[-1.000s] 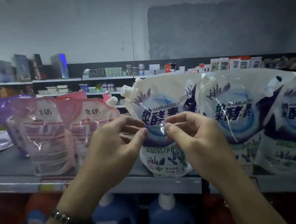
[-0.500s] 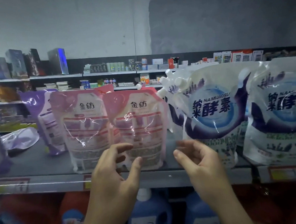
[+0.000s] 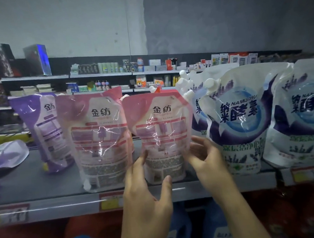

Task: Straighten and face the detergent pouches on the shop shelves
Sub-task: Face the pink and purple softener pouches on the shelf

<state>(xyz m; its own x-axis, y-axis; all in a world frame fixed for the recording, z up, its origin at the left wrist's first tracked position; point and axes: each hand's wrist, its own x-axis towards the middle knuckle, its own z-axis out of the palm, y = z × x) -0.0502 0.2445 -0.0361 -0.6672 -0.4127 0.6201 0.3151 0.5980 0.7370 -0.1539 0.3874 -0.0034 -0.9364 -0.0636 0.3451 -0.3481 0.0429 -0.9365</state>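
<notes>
Shelf (image 3: 38, 188) of grey metal, bearing a row of standing detergent pouches. At right stand the large white-and-blue pouches (image 3: 238, 118), fronts outward and overlapping. At centre are two pink pouches, and at left a purple pouch (image 3: 49, 131) turned slightly aside.

The right pink pouch (image 3: 162, 129) stands upright at the front edge of the shelf, just beside the left pink pouch (image 3: 101, 140) and overlapping the white-and-blue row. Its printed face is turned outward, its film is creased and glossy, and its white spout cap (image 3: 188, 95) sits at the upper right corner.

Half a second earlier both hands hovered lower, before the shelf lip, clear of the pouch sides. They have since risen to bracket this pouch. The left hand (image 3: 145, 196) lays extended fingers along its lower left edge, thumb raised against the bottom front. The right hand (image 3: 207, 160) touches the right edge with spread, loosely bent fingers (neither hand closes round the pouch).
</notes>
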